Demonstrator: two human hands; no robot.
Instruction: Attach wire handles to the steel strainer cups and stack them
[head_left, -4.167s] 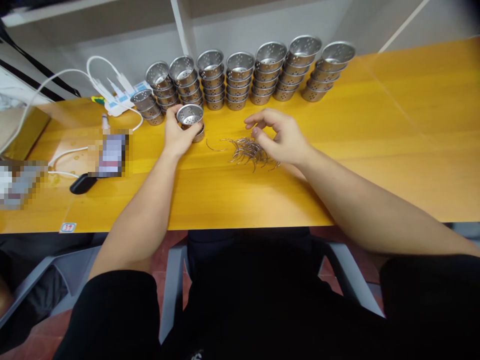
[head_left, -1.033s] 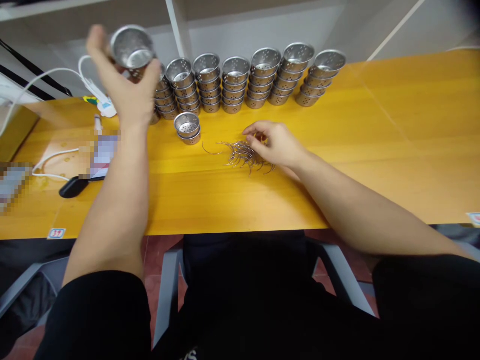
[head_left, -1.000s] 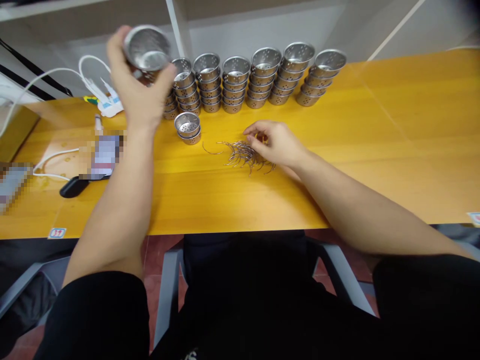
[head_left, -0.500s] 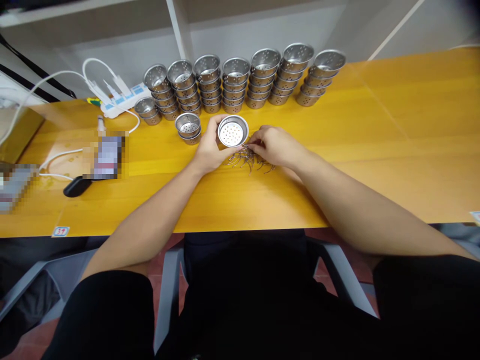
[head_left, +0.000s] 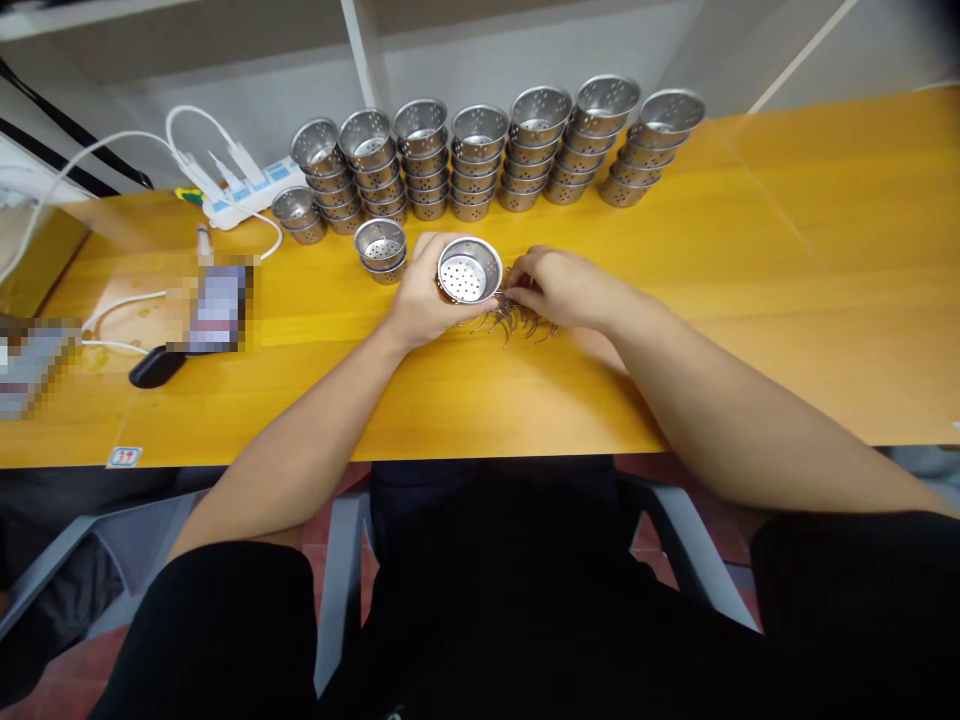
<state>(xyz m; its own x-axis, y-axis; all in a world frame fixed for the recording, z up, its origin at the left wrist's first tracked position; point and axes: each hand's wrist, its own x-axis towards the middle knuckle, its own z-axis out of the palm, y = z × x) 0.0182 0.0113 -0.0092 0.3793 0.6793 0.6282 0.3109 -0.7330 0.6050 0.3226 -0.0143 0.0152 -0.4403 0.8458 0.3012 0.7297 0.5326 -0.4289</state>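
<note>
1. The left hand (head_left: 421, 295) is curling around a perforated metal cup (head_left: 469, 270), its thumb running along the near side; the cup's mouth is facing upward, just above the table (head_left: 465, 410).
2. The right hand (head_left: 566, 285) is bringing its thumb and fingertips almost together beside the cup's rim, over a pile of curved metal wires (head_left: 514, 320). Whether it is pinching a wire, I cannot tell.
3. For good control, the left hand should be bracing the cup without squeezing, leaving the right side exposed.
4. The right fingertips should be working lightly and singling out one wire, since the overlapping curves are likely to be snagging one another.
5. Wide elbow swings are best avoided: a short stack of cups (head_left: 382, 250) is standing just beside the left hand, and taller stacks (head_left: 480, 165) are lining the back.
</note>
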